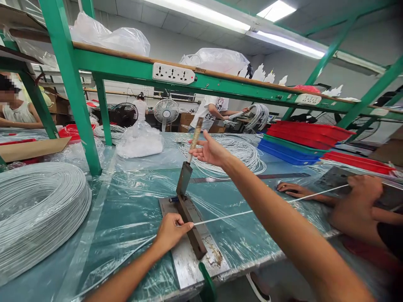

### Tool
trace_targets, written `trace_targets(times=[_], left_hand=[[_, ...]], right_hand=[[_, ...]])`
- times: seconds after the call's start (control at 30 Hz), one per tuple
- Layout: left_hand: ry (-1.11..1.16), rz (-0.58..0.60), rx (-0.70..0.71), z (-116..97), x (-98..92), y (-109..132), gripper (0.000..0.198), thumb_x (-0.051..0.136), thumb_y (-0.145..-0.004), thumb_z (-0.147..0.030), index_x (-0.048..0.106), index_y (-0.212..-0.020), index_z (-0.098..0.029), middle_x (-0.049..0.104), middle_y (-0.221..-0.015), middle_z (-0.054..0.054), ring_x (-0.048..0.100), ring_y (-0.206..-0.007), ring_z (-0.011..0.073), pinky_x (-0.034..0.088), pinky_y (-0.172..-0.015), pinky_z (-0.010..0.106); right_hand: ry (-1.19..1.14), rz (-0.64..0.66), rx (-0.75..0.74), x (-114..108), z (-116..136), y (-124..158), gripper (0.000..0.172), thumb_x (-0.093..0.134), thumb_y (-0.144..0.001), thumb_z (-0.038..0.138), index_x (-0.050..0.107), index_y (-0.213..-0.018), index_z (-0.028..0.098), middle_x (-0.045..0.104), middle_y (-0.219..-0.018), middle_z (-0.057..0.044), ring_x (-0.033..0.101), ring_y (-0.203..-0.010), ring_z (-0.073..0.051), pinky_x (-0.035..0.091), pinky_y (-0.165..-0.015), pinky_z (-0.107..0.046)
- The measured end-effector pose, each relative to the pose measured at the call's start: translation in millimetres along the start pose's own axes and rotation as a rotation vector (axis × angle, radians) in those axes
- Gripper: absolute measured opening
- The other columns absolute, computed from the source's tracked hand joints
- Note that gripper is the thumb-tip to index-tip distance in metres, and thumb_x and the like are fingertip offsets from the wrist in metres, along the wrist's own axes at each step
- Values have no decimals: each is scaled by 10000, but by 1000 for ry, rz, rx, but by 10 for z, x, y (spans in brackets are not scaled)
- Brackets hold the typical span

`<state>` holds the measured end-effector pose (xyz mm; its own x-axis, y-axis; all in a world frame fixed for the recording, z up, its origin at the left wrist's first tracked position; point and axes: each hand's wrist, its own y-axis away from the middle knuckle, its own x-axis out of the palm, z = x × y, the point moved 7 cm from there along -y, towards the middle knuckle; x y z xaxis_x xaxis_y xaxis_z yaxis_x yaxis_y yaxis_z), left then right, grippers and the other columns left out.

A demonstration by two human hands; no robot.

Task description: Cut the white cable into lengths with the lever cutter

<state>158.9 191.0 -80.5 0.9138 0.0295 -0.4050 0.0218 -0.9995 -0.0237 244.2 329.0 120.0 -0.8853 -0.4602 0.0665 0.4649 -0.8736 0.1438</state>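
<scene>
Grn shelf (126, 64) runs across, w/ a white pwr strip (174, 74) on its front edge & clear plastic bags (110, 40) on top. R side, stacked: red trays (310, 134) over a grn tray (291, 143) over blue trays (283, 153). In bkgd, white fan (166, 111) near a dark fan (123, 113); standing person (206, 111) holds a wire bundle (261, 115). Far L, cardboard sheet (34, 149) near a red bin (72, 133). Ceiling lights (201, 13) on overhead.

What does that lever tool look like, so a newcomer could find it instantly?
Find the plastic-covered table, then the flat metal plate at its near edge. The lever tool stands on that plate, its dark arm raised. Unlike the pale cable coils nearby, it has a straight handle with a tan grip.
</scene>
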Motion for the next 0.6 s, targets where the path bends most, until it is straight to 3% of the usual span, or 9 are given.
trace_targets(times=[0.17,0.27,0.37,0.43,0.5,0.6], left_hand=[[30,-96,-88,160,54,-105,370,591,-661,-436,389,-476,-186,341,-458,-65,322,-475,84,213,-483,226],[4,-149,-116,159,46,-97,335,588,-650,-390,388,-470,-190,349,-451,-63,329,-467,88,201,-483,230],[-28,-181,-117,105,19,-64,320,582,-650,-381,395,-475,-189,360,-462,-58,335,-479,93,187,-494,237],[-43,-186,-114,72,6,-44,314,577,-651,-376,396,-476,-188,363,-466,-56,336,-483,95,177,-498,240],[-54,-182,-114,51,2,-32,314,570,-654,-370,387,-474,-189,356,-464,-57,334,-479,94,172,-498,241],[-66,-179,-105,31,2,-20,323,562,-661,-374,375,-473,-189,341,-458,-61,329,-473,92,175,-500,237]], right_hand=[[-5,1,60,-149,-255,825,472,184,-975,499,517,-897,174,663,-662,-94,603,-495,-124,481,-432,-170],[39,79,118,-158,-622,1312,345,519,-876,513,486,-793,179,658,-644,-67,602,-490,-119,469,-425,-156],[47,73,193,-159,-1043,1727,445,730,-693,523,468,-803,181,623,-609,-17,562,-425,-94,435,-388,-140],[-5,10,224,-150,-1259,1936,538,752,-665,510,462,-996,202,605,-634,20,535,-388,-81,419,-365,-142],[-47,-71,259,-134,-1417,2082,716,749,-668,461,345,-1216,239,598,-680,38,526,-384,-76,423,-363,-149],[-73,-108,398,-59,-1626,2197,775,701,-646,419,290,-1269,212,543,-615,59,463,-344,-64,396,-327,-147]])
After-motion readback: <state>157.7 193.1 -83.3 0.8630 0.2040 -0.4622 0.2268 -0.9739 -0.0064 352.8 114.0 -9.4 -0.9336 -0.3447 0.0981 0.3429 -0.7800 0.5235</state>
